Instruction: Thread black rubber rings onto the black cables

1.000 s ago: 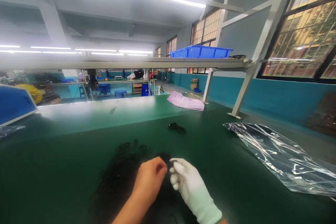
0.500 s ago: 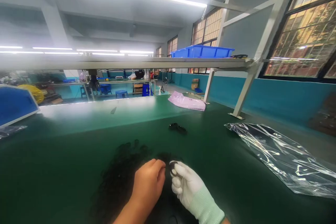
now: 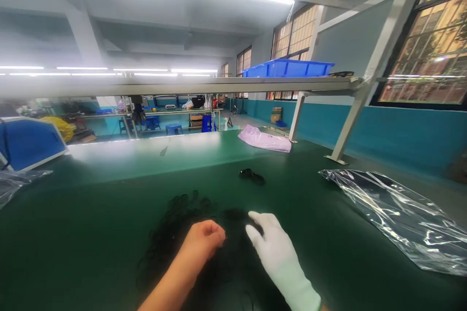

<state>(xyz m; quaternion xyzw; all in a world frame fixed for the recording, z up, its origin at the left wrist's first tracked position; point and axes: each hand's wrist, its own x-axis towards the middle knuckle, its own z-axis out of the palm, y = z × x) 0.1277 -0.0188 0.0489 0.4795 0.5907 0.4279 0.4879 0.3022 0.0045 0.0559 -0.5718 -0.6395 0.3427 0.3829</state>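
My left hand, bare, is closed with its fingertips pinched together over a spread-out pile of black ring-like pieces. Whatever sits in that pinch is too small or too hidden to make out. My right hand wears a white glove with a pale green cuff. Its thumb and forefinger are apart, and nothing shows between them. It hovers at the pile's right side, near a dark cluster of pieces. Beyond the hands, a small black object in two joined lumps lies on the green tabletop.
Clear plastic film lies at the right, and another clear bag at the left by a blue panel. A pink plastic bag rests near a shelf post. Overhead, the shelf carries a blue tray.
My right hand has let go of a small black ring-like piece and spread its thumb and forefinger. My hands have moved apart, the left one slightly leftward. The view has shifted a little.
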